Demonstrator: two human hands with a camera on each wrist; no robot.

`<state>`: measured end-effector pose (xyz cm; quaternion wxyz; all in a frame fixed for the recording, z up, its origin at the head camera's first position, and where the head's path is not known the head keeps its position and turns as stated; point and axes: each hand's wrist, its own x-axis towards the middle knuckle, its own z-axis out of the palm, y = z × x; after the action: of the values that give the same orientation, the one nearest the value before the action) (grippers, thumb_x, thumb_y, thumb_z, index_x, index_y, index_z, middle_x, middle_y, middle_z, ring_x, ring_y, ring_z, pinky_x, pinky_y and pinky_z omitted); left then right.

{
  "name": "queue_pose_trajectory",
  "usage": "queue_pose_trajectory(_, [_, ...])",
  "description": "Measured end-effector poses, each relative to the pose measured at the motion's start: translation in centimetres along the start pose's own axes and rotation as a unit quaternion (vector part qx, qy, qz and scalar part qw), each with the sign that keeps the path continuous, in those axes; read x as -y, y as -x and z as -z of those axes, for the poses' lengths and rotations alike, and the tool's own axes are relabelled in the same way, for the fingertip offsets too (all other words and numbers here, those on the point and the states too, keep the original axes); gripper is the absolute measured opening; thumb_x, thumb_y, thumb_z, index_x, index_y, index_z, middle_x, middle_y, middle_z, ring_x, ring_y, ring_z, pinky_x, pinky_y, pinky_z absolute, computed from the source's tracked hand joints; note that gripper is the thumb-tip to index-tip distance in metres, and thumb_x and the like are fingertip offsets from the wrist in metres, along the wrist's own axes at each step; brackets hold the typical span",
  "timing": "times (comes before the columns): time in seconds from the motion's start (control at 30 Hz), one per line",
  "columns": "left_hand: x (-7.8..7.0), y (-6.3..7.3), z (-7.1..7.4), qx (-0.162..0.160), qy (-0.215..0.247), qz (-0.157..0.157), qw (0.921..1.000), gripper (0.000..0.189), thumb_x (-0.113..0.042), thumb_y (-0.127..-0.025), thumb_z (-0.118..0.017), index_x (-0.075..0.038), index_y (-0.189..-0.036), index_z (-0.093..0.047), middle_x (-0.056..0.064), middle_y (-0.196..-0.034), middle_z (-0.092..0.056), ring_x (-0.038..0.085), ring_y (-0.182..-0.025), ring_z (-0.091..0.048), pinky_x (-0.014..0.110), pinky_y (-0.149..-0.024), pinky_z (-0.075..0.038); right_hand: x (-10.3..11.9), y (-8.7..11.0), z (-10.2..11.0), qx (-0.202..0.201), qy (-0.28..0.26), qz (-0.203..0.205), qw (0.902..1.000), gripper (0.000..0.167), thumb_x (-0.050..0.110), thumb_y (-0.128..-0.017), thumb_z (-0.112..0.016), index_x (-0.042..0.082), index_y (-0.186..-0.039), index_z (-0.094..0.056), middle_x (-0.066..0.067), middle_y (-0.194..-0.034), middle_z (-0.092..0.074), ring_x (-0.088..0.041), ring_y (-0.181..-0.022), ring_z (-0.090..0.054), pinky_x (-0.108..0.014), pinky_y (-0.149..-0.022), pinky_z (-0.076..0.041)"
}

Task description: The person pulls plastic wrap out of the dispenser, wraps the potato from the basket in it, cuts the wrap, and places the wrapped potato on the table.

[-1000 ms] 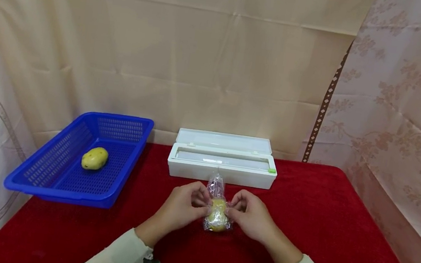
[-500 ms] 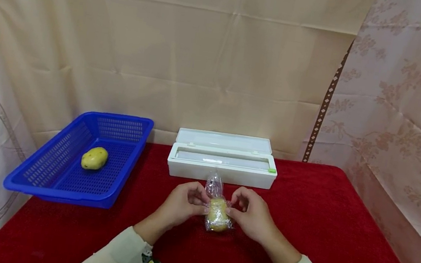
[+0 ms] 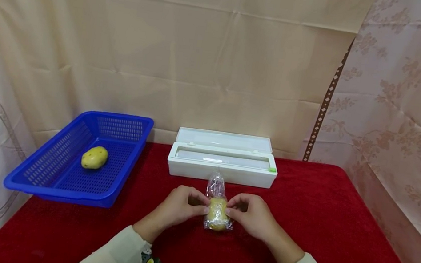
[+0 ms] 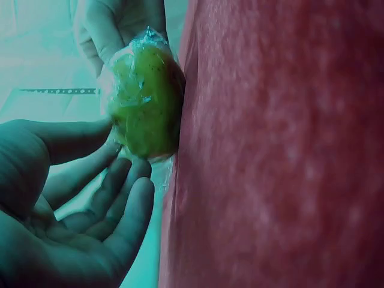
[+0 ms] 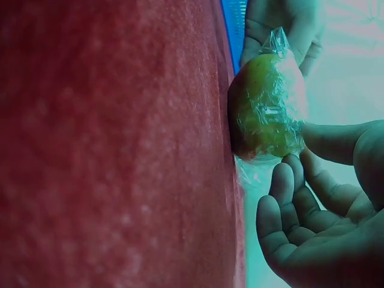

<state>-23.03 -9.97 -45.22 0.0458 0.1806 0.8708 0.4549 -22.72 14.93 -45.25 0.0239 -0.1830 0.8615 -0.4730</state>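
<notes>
A yellow potato (image 3: 217, 215) wrapped in clear cling film (image 3: 216, 187) rests on the red cloth, a loose tail of film pointing away from the person. At its left side, the left hand (image 3: 181, 207) pinches the film between thumb and forefinger, close against the potato. Mirroring it, the right hand (image 3: 253, 216) pinches the film on the right side. In the left wrist view the wrapped potato (image 4: 147, 102) shows shiny creases, and the other fingers of the left hand (image 4: 72, 192) curl loosely below. The right wrist view shows the right hand (image 5: 327, 210) likewise.
Behind the hands stands a white cling film box (image 3: 220, 173) with its lid raised and a green tab at its right end. To the left, a blue plastic basket (image 3: 123, 177) holds a bare potato (image 3: 94, 158). Red cloth (image 3: 327, 220) covers the table; curtains hang behind.
The fingertips of both hands have drawn in to pinch the film at the potato's sides. The potato has shifted only slightly; box and basket stay put.
</notes>
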Motion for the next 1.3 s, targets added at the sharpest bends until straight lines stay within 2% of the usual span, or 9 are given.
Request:
queue_pose_trajectory(0.13, [-0.2, 0.2, 0.4, 0.006, -0.082, -0.047, 0.9955, 0.014, -0.021, -0.092, -0.08, -0.017, -0.104, -0.083, -0.003, -0.104, -0.079, 0.009, -0.097, -0.069, 0.031, -0.083, -0.056, -0.1, 0.0, 0.2, 0.011, 0.004, 0.012, 0.9999, 0.01, 0.015, -0.09, -0.079, 0.009, -0.096, -0.073, -0.001, -0.088, -0.073, -0.014, -0.082, -0.065, -0.025, -0.072, -0.053])
queue_pose_trajectory(0.3, [-0.9, 0.6, 0.6, 0.022, -0.128, -0.116, 0.9848, 0.016, -0.019, -0.096, -0.074, -0.01, -0.107, -0.082, -0.001, -0.102, -0.078, 0.011, -0.096, -0.07, 0.029, -0.082, -0.057, -0.2, 0.0, 1.1, 0.066, 0.011, 0.036, 0.9971, 0.019, 0.022, -0.091, -0.08, 0.012, -0.105, -0.071, 0.001, -0.097, -0.072, -0.016, -0.091, -0.067, -0.028, -0.081, -0.056])
queue_pose_trajectory(0.5, [-1.2, 0.8, 1.1, 0.085, -0.151, -0.107, 0.9791, 0.055, -0.042, -0.081, -0.089, -0.008, -0.122, -0.077, -0.003, -0.111, -0.07, 0.009, -0.099, -0.064, 0.026, -0.085, -0.055, -0.4, 0.1, 2.1, 0.122, 0.014, 0.036, 0.9918, 0.045, 0.027, -0.08, -0.091, 0.014, -0.115, -0.066, 0.002, -0.105, -0.069, -0.019, -0.099, -0.067, -0.036, -0.089, -0.058])
queue_pose_trajectory(0.57, [-1.1, 0.7, 1.1, 0.085, -0.168, -0.118, 0.9749, 0.06, -0.042, -0.077, -0.092, -0.007, -0.123, -0.076, -0.003, -0.113, -0.071, 0.008, -0.101, -0.064, 0.024, -0.087, -0.054, -0.4, 0.0, 2.1, 0.119, 0.018, 0.041, 0.9919, 0.045, 0.026, -0.079, -0.092, 0.015, -0.114, -0.067, 0.003, -0.104, -0.069, -0.018, -0.098, -0.068, -0.036, -0.088, -0.058])
queue_pose_trajectory(0.67, [-0.8, 0.5, 0.9, 0.066, -0.179, -0.137, 0.9721, 0.05, -0.033, -0.078, -0.092, -0.006, -0.118, -0.078, -0.002, -0.109, -0.074, 0.007, -0.099, -0.066, 0.023, -0.084, -0.055, -0.5, 0.0, 1.8, 0.105, 0.02, 0.049, 0.993, 0.042, 0.023, -0.078, -0.092, 0.016, -0.111, -0.068, 0.005, -0.101, -0.07, -0.016, -0.095, -0.069, -0.034, -0.085, -0.059])
queue_pose_trajectory(0.83, [-0.7, 0.5, 0.5, 0.038, -0.183, -0.138, 0.9727, 0.04, -0.029, -0.078, -0.093, -0.009, -0.11, -0.082, -0.004, -0.102, -0.077, 0.005, -0.094, -0.067, 0.022, -0.08, -0.055, -0.5, 0.0, 1.6, 0.09, 0.026, 0.054, 0.9942, 0.038, 0.021, -0.077, -0.093, 0.018, -0.107, -0.07, 0.006, -0.099, -0.071, -0.015, -0.092, -0.071, -0.029, -0.081, -0.059])
queue_pose_trajectory(0.93, [-0.7, 0.5, 0.7, 0.043, -0.181, -0.139, 0.9726, 0.042, -0.031, -0.077, -0.093, -0.009, -0.111, -0.081, -0.004, -0.102, -0.076, 0.005, -0.094, -0.067, 0.022, -0.08, -0.056, -0.6, -0.1, 1.7, 0.092, 0.03, 0.054, 0.9938, 0.037, 0.022, -0.077, -0.093, 0.018, -0.107, -0.071, 0.007, -0.099, -0.072, -0.016, -0.092, -0.071, -0.027, -0.08, -0.059])
queue_pose_trajectory(1.13, [0.1, 0.4, 1.2, 0.091, -0.082, -0.116, 0.9858, 0.044, -0.026, -0.084, -0.088, -0.007, -0.122, -0.076, -0.003, -0.108, -0.071, 0.013, -0.097, -0.069, 0.025, -0.08, -0.059, -0.9, -0.1, 2.2, 0.108, 0.017, 0.043, 0.9931, 0.032, 0.019, -0.081, -0.089, 0.017, -0.109, -0.074, 0.005, -0.1, -0.075, -0.016, -0.094, -0.073, -0.025, -0.081, -0.059])
queue_pose_trajectory(1.3, [0.4, 0.3, 1.3, 0.083, -0.06, -0.092, 0.9905, 0.033, -0.024, -0.088, -0.084, -0.011, -0.118, -0.079, -0.005, -0.106, -0.072, 0.009, -0.095, -0.066, 0.022, -0.078, -0.055, -0.8, 0.0, 2.1, 0.094, 0.009, 0.04, 0.9948, 0.026, 0.018, -0.081, -0.089, 0.018, -0.104, -0.076, 0.006, -0.097, -0.076, -0.014, -0.091, -0.073, -0.025, -0.079, -0.059])
